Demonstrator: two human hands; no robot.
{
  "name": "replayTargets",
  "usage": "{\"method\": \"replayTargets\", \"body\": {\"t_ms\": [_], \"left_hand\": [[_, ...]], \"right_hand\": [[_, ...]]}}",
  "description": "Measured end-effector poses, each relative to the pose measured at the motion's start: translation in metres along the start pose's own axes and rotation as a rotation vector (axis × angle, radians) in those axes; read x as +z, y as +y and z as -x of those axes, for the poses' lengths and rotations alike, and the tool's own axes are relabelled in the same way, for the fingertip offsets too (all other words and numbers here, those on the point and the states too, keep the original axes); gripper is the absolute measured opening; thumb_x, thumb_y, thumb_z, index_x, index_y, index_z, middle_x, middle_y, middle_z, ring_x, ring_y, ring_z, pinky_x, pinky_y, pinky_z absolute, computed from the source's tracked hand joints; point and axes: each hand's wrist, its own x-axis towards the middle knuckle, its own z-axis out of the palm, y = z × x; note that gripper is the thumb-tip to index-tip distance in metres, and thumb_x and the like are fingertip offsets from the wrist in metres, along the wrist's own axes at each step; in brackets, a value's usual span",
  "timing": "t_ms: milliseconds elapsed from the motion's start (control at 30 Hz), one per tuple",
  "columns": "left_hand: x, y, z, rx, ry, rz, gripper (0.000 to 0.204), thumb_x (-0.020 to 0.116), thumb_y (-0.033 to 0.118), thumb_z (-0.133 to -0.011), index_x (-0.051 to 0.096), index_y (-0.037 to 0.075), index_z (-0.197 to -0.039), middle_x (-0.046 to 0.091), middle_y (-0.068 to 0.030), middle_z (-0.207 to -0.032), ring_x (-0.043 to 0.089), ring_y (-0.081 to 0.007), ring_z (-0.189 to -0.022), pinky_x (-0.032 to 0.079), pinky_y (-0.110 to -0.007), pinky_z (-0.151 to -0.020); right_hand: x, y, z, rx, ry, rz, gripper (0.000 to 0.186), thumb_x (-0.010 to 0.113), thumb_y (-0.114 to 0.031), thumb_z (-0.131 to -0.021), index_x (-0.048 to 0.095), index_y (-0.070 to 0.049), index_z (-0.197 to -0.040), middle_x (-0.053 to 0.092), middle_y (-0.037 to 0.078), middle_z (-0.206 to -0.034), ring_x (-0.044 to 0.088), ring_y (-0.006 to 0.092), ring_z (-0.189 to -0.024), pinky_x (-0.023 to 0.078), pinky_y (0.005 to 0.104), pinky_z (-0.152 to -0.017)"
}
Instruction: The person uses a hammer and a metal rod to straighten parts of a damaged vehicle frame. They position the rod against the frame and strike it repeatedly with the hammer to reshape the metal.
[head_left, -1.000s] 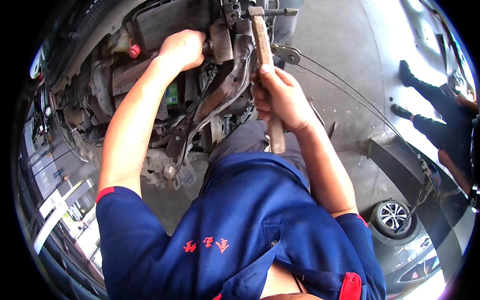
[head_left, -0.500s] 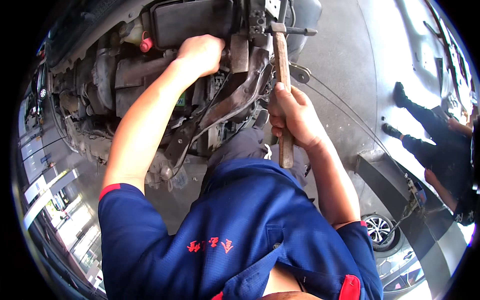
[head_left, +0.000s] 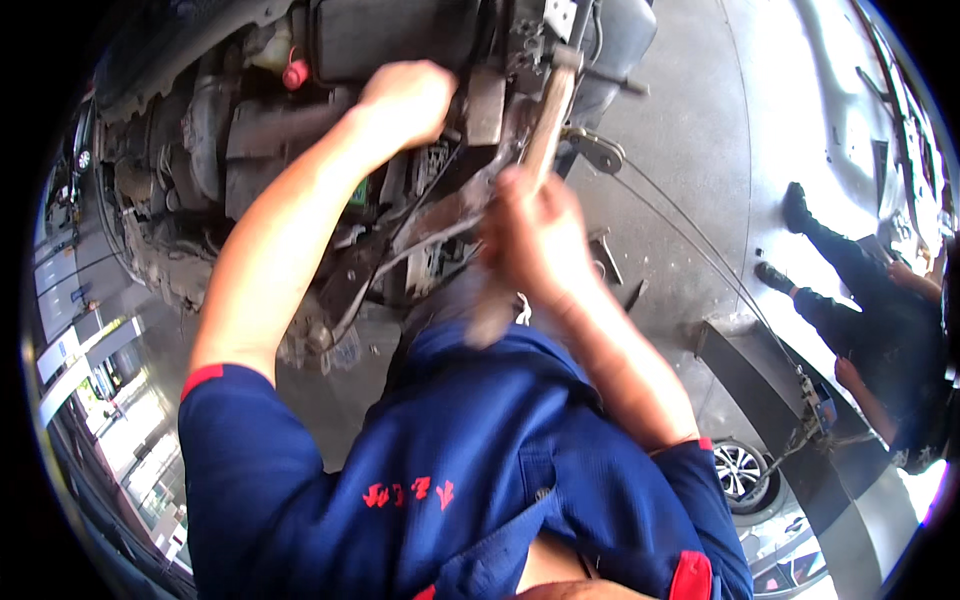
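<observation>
My right hand, smeared by motion, is wrapped round the wooden handle of a hammer. Its metal head is up beside the front frame of a stripped vehicle, and the handle's lower end hangs blurred over my shirt. My left hand is curled into a fist in front of a dark panel, beside a worn metal block. Its fingers are turned away, so whatever they hold is hidden. Below it runs a bent metal member of the vehicle's front.
A red cap sits at the upper left of the engine bay. On the right, a metal pulley plate has taut cables running to a grey ramp. Another person in dark clothing is beyond it. A wheel is at lower right.
My right hand has swung left and slightly down, tilting the hammer so its handle end points lower left. My left hand stays in about the same place.
</observation>
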Motion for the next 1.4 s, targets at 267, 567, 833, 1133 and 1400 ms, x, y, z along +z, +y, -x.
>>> {"method": "replayTargets", "body": {"t_ms": [267,567,833,1133,1400], "left_hand": [[-0.002,0.002,0.004,-0.008,-0.039,0.029,0.015,0.068,0.006,-0.075,0.076,0.006,-0.088,0.076,-0.0186,-0.093,0.075,-0.0371,-0.09,0.061,-0.046,-0.077],[-0.008,0.003,0.002,0.012,-0.084,-0.035,0.015,0.07,0.007,-0.074,0.078,0.007,-0.087,0.076,-0.0184,-0.091,0.075,-0.0351,-0.088,0.061,-0.045,-0.074],[-0.006,-0.001,0.0,-0.022,-0.043,0.029,0.013,0.071,0.008,-0.073,0.078,0.007,-0.085,0.076,-0.0177,-0.091,0.076,-0.034,-0.087,0.062,-0.044,-0.074],[-0.001,-0.004,0.002,0.02,-0.033,0.016,0.013,0.072,0.011,-0.071,0.073,0.006,-0.083,0.074,-0.0179,-0.085,0.073,-0.039,-0.083,0.06,-0.047,-0.074],[-0.014,0.007,-0.005,-0.02,-0.122,-0.045,0.018,0.071,0.008,-0.073,0.077,0.007,-0.09,0.075,-0.0191,-0.094,0.074,-0.0373,-0.091,0.061,-0.046,-0.078]], "right_hand": [[-0.103,0.013,0.018,-0.069,0.116,-0.358,0.029,0.053,-0.039,-0.108,0.054,-0.011,-0.102,0.046,-0.003,-0.071,0.044,0.0079,-0.056,0.04,0.026,-0.05],[-0.049,0.004,0.0,0.091,-0.18,-0.287,0.027,0.055,-0.038,-0.107,0.048,-0.013,-0.098,0.045,-0.002,-0.072,0.041,0.0086,-0.055,0.038,0.0266,-0.049],[-0.047,0.02,-0.001,0.039,-0.007,-0.393,0.032,0.056,-0.043,-0.107,0.051,-0.012,-0.101,0.043,-0.005,-0.07,0.04,0.0067,-0.055,0.038,0.0267,-0.048],[-0.092,0.018,-0.002,0.059,-0.015,-0.374,0.028,0.055,-0.039,-0.108,0.053,-0.011,-0.102,0.048,-0.003,-0.073,0.043,0.0076,-0.056,0.04,0.0264,-0.05],[-0.023,0.018,-0.011,0.062,-0.185,-0.357,0.033,0.054,-0.043,-0.107,0.047,-0.012,-0.099,0.046,-0.001,-0.073,0.047,0.0103,-0.057,0.046,0.0303,-0.053]]}}
